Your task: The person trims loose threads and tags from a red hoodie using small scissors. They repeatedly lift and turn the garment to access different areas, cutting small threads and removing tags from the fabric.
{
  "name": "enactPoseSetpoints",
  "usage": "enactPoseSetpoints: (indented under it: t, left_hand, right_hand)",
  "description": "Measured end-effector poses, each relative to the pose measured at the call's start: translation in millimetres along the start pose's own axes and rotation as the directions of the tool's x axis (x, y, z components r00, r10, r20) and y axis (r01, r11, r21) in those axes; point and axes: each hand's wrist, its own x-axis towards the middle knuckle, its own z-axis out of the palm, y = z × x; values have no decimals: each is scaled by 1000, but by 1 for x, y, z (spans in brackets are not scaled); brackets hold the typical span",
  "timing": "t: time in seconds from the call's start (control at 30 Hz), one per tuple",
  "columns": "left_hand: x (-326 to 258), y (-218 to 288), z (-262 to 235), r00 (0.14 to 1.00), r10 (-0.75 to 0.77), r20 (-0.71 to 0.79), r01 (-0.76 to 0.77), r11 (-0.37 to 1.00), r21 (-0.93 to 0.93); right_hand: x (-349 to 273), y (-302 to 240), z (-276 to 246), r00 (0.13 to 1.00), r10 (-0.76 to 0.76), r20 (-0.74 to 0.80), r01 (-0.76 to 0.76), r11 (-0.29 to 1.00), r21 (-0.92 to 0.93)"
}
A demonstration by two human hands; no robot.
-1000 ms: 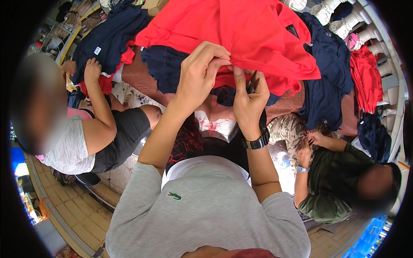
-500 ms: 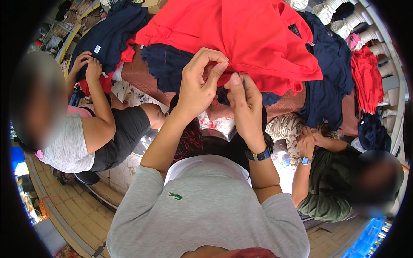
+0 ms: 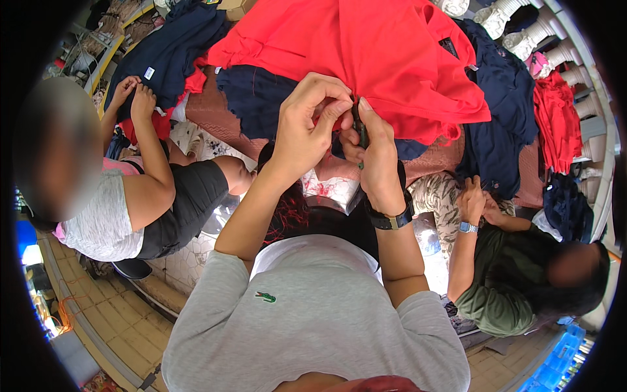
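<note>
A bright red garment (image 3: 392, 65) lies spread over the work surface in front of me, its near edge raised at my fingertips. My left hand (image 3: 304, 124) is closed in a pinch on this near edge, thumb against forefinger. Close beside it, my right hand (image 3: 380, 157) is wrapped around a pair of small dark thread snips (image 3: 360, 127). Their tips point away from me, at the garment's edge by my left fingertips. Any thread between the fingers is too small to make out.
Navy garments (image 3: 255, 98) lie under and beside the red one on a brown cloth (image 3: 225, 134). A co-worker's hands (image 3: 134, 98) work at a navy garment on the left; another's hands (image 3: 477, 202) are at the right. White balusters (image 3: 526, 39) line the right side. Red thread scraps (image 3: 320, 188) lie below my hands.
My right hand has turned, so the thread snips now show upright beside my left fingertips. My left hand keeps its pinch, shifted slightly right. The co-worker at the right has moved their hands up.
</note>
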Motion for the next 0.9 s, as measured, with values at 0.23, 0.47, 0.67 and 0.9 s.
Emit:
enactPoseSetpoints:
  t: [0.23, 0.47, 0.67, 0.9]
  left_hand:
    - [0, -3, -1, 999, 52, 7, -52, 996, 74]
    - [0, -3, 0, 998, 65, -19, -61, 989, 134]
    - [-3, -2, 3, 998, 38, -55, -32, 994, 107]
    - [-15, -2, 1, 988, 5, -153, -17, 997, -78]
  right_hand:
    - [7, 2, -2, 1000, 20, 2, -20, 998, 59]
    - [10, 1, -4, 999, 33, 4, -33, 999, 39]
    - [13, 3, 1, 999, 2, -33, 0, 998, 63]
    - [-22, -6, -10, 971, -202, -127, 151, 931, -331]
